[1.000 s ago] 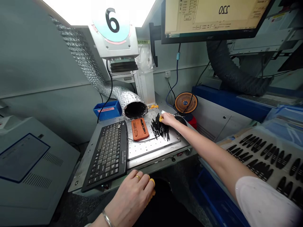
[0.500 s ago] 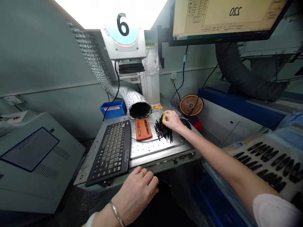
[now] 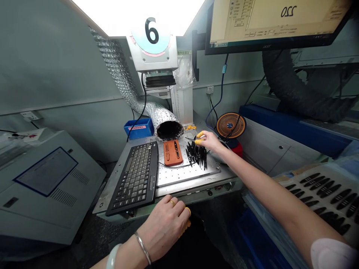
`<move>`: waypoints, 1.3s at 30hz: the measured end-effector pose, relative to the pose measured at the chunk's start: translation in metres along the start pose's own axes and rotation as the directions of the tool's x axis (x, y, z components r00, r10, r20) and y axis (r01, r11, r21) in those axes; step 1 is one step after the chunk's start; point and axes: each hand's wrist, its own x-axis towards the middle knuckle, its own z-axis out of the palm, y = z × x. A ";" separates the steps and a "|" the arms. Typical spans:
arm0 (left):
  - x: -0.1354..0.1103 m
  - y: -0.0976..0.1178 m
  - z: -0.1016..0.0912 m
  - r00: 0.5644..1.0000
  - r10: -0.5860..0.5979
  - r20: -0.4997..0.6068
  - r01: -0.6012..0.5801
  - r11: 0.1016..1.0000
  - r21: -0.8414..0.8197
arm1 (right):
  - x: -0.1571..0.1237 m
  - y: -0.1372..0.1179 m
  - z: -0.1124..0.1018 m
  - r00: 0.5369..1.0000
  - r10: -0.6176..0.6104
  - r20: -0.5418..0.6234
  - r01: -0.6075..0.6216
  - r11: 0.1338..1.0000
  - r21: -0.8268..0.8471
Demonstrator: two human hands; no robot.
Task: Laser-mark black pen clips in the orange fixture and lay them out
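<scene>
My right hand [image 3: 209, 141], with yellow finger cots, pinches a thin dark piece [image 3: 190, 139] just above the far end of a heap of slender black pieces [image 3: 197, 156]. The heap lies on a perforated metal plate [image 3: 185, 176]. To its left sits an orange silicone holder [image 3: 173, 153] with a black piece [image 3: 176, 149] in a slot. My left hand [image 3: 165, 228] rests over the plate's front edge, holding nothing, close to a black keyboard [image 3: 134, 179].
Above the plate hangs a laser head marked 6 [image 3: 152, 50], beside a silver duct [image 3: 168, 125] and a blue bin [image 3: 138, 129]. A small orange fan [image 3: 230, 125] stands behind my right hand. A tray of black pieces [image 3: 322, 190] lies at right, under a monitor [image 3: 277, 22].
My right hand has lifted off the heap and moved slightly back, now pinching a thin dark piece. My left hand stays in place, and the whole view has shifted slightly.
</scene>
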 end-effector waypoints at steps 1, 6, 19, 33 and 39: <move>-0.001 0.000 0.000 1.000 -0.003 0.004 0.003 1.000 0.001 | 0.002 0.004 0.000 1.000 -0.027 0.016 0.026 0.999 0.045; -0.001 -0.004 -0.003 0.999 -0.024 0.020 0.024 1.000 -0.003 | 0.012 0.020 -0.001 0.987 -0.153 0.038 0.154 0.988 -0.004; 0.015 -0.042 -0.011 0.985 -0.152 0.085 0.149 0.988 0.041 | -0.004 0.001 0.008 0.996 -0.016 0.093 0.014 1.000 0.027; 0.061 -0.140 0.015 0.872 -0.487 -0.046 0.471 0.862 -0.187 | -0.004 0.016 0.012 0.994 -0.064 0.090 0.066 0.997 -0.027; 0.078 -0.166 0.020 0.811 -0.585 0.000 0.560 0.776 -0.291 | -0.007 0.012 0.010 0.990 -0.102 0.095 0.107 0.993 -0.049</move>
